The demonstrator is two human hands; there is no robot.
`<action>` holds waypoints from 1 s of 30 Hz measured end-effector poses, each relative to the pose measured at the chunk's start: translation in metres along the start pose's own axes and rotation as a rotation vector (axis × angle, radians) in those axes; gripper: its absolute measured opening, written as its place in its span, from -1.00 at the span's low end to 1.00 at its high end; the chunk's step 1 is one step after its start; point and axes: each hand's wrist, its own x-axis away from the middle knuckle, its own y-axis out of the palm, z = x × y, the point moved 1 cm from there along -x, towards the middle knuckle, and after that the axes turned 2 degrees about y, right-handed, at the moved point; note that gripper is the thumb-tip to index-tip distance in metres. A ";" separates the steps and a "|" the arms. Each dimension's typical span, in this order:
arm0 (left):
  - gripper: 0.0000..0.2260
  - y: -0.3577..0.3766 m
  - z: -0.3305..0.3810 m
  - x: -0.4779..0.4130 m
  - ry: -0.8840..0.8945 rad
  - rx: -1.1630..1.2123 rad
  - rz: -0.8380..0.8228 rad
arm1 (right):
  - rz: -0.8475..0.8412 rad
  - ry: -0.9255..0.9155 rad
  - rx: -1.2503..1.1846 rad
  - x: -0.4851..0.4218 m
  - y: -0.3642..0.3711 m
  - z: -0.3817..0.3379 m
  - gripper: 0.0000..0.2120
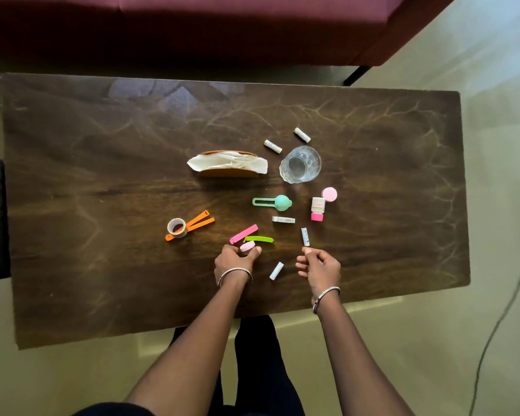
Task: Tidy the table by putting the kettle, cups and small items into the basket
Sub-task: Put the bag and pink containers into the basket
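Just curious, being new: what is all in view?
table: one, dark brown, centre
sofa: one, maroon, beyond table
glass: one, clear, right of centre
napkin holder: one, tan, white napkin, centre
sticks: five, white, around glass and hands
tape roll: one, beige, left, atop orange clip
pink clip, green clip: one each, near left hand
teal clip: one, centre
bottle: one, white, pink cap, right
pink lid: one, beside bottle
cable: one, dark, floor right
left hand: holds small pink disc
right hand: curled, by a stick; contact unclear

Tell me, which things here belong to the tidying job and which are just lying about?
For the job: pink cap in the left hand, glass cup, pink-lidded bottle, tape roll, orange clip, white tubes.
Just there: maroon sofa, floor cable.
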 end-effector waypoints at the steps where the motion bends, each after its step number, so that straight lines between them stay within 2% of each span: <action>1: -0.48 0.004 0.003 0.000 -0.002 -0.002 0.028 | -0.009 -0.001 0.011 -0.006 -0.003 0.001 -0.88; 8: -0.59 0.027 0.013 0.001 -0.040 0.010 0.179 | -0.089 -0.059 0.092 -0.048 -0.036 -0.014 -0.87; 12: -0.64 0.034 0.008 0.015 0.025 0.142 0.251 | -0.057 -0.183 0.242 -0.073 -0.049 -0.046 -0.90; 17: -0.68 0.022 0.002 0.040 0.238 0.266 0.376 | -0.064 -0.503 0.587 -0.104 -0.036 -0.097 -0.61; 20: -0.69 0.006 0.006 0.044 0.366 0.268 0.451 | -0.111 -0.614 0.806 -0.120 -0.020 -0.115 -0.43; 22: -0.69 -0.003 0.012 0.040 0.429 0.267 0.465 | -0.139 -0.668 0.959 -0.130 -0.010 -0.119 -0.38; 25: -0.69 -0.013 0.019 0.032 0.486 0.257 0.480 | -0.168 -0.726 1.063 -0.141 0.000 -0.117 -0.50; 30: -0.66 -0.017 0.022 0.028 0.502 0.283 0.467 | -0.065 -0.748 1.028 -0.148 0.001 -0.111 -0.65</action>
